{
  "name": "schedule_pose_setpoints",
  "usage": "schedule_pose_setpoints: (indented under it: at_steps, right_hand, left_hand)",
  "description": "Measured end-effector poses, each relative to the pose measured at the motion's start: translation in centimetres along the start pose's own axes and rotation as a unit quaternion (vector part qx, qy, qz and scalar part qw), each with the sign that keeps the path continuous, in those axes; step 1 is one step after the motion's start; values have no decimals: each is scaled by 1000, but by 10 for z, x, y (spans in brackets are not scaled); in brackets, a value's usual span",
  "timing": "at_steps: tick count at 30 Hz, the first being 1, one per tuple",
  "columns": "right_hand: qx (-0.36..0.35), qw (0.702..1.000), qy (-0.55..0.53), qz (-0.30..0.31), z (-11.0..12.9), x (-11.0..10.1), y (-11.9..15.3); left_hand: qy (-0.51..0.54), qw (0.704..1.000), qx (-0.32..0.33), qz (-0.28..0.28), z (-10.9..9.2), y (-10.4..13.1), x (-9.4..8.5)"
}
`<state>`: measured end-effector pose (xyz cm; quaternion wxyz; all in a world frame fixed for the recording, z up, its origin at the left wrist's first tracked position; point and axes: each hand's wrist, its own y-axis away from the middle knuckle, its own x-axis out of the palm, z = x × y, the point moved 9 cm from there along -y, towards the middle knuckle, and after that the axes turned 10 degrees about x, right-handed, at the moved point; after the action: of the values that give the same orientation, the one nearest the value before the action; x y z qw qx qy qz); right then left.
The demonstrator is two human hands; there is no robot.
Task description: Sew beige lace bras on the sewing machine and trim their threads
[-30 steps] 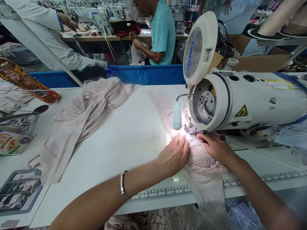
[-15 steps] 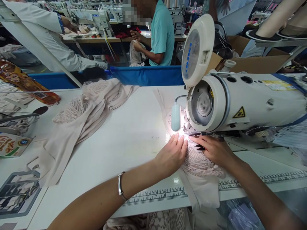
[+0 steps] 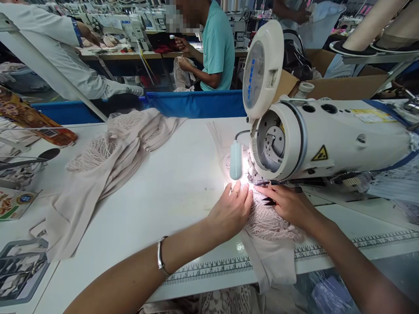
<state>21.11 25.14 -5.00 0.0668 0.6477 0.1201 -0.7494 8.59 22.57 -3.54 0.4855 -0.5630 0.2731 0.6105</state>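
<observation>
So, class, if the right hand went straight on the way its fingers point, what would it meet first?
Most likely the left hand, just ahead of the right hand at the pale lace fabric, though glare beside the small lamp makes the depth between them hard to judge.

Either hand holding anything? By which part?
Right hand: a black two-pointed tool, points sticking out; the gripped part is hidden under the hand. Left hand: fingers at the pale lace fabric; whether they pinch it can't be told.
</observation>
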Motion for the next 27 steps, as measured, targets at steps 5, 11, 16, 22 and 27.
schedule_pose_setpoints:
  at_steps: [5,11,16,22,27]
  right_hand:
    - [-11,1000,-5,-5,3,-2,0]
    - [-30,999,-17,-24,7,-6,-2]
    - [-19,999,-24,-21,2,-3,-2]
    - [-22,999,-31,-7,3,0,-1]
    - [-22,999,-44,-8,6,-1,-2]
  left_hand:
    - [-17,1000,-4,-12,1,0,0]
    - [-18,1000,0,-24,5,1,1]
    - [-5,1000,7,-29,10,0,1]
    - [19,999,12,-41,19,1,1]
    - [41,998,16,-34,24,2,3]
